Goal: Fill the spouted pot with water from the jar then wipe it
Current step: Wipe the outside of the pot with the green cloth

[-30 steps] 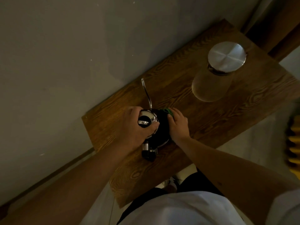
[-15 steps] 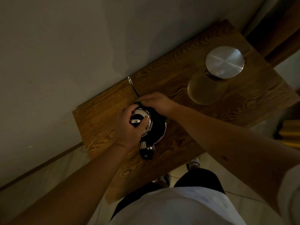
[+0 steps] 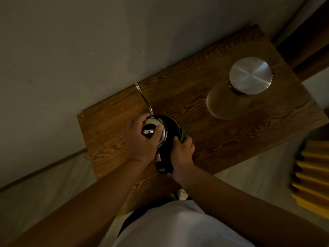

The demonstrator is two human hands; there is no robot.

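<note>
Seen from above in dim light: a black spouted pot [image 3: 170, 127] standing on a dark wooden bench [image 3: 222, 132], close to the bench's left end and near the edge along the pale wall [image 3: 89, 41]. Thin metal spout [image 3: 143, 98] reaching from the pot toward that wall-side edge. Left hand [image 3: 141, 139] clamped down over the shiny lid [image 3: 161, 130], grip closed around the lid with the thumb across its dark knob [image 3: 148, 131]. Right hand [image 3: 182, 151] pressed to the pot's side nearest the person, grip folded narrow over a green cloth [image 3: 182, 134], only a small bit of the cloth showing past the fingers. Black handle [image 3: 162, 166] jutting out between the two wrists toward the bench's near edge. Farther right, well apart from the pot, a clear glass jar [image 3: 226, 102] with a round brushed-metal cap [image 3: 251, 76], upright near the bench's right end. White shirt [image 3: 178, 227] filling the bottom of the view; something yellow and ribbed [image 3: 311, 177] on the floor beyond the bench's right corner, too blurred to identify.
</note>
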